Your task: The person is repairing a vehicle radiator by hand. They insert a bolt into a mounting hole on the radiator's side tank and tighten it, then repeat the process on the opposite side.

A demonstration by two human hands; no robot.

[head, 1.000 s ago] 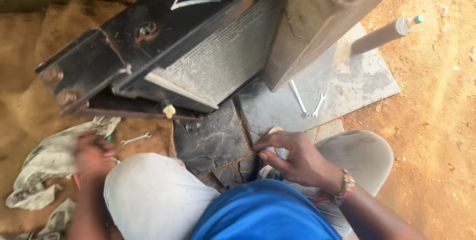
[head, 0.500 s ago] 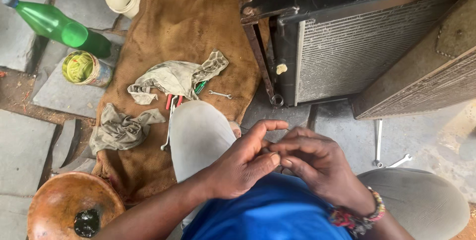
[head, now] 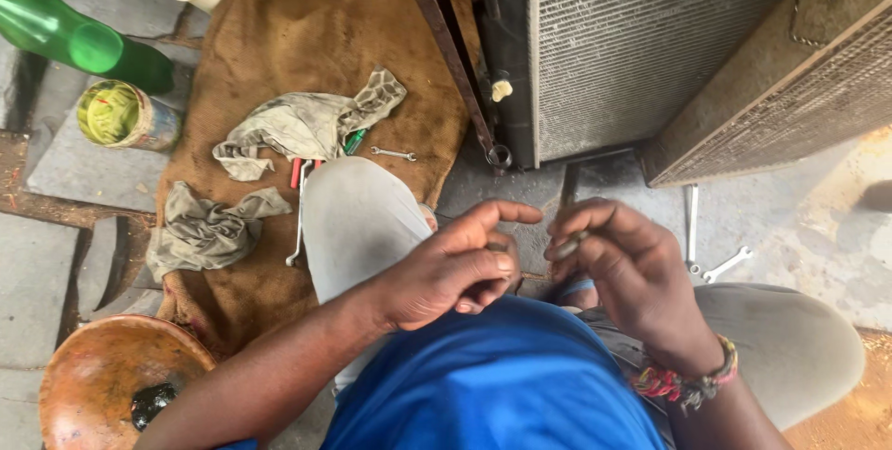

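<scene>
Change: we see both hands parted now, no longer joined.
Right hand [head: 632, 269]: pinches small grey metal pin [head: 569, 246].
Left hand [head: 455, 269]: fingers curled, holding nothing we can see.

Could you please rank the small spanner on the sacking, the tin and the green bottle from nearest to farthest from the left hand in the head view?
1. Small spanner, on the sacking above the left hand.
2. Tin, far left.
3. Green bottle, top left corner.
</scene>
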